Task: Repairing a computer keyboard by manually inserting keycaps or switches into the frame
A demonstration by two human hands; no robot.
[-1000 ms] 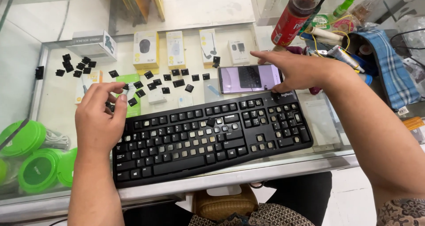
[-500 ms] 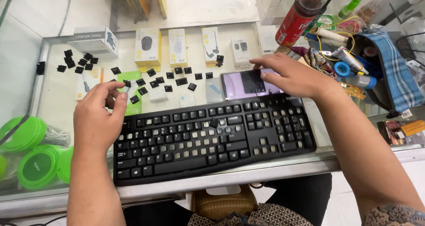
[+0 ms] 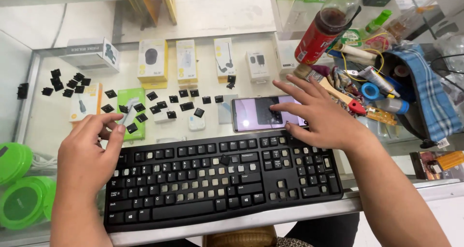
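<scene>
A black keyboard (image 3: 222, 179) lies along the front of a glass counter, with several keys missing and pale stems showing. One loose black keycap (image 3: 224, 160) rests on its upper rows. Several more keycaps (image 3: 186, 105) are scattered on the glass behind it. My left hand (image 3: 89, 155) hovers over the keyboard's upper left corner. Its fingers curl toward the thumb, right beside a keycap (image 3: 131, 128); whether it holds anything is hidden. My right hand (image 3: 319, 116) is spread over a smartphone (image 3: 251, 114) lying flat, with one fingertip on the screen.
A bottle of dark drink (image 3: 321, 31), a wooden-handled brush (image 3: 333, 89), a blue tape roll (image 3: 372, 90) and a blue plaid pouch (image 3: 425, 94) crowd the right. Green round lids (image 3: 19, 201) sit front left. Boxed accessories (image 3: 152, 60) lie under the glass.
My right hand came down from the right onto the phone screen. My left hand drew back from the scattered keycaps toward the keyboard's upper left corner.
</scene>
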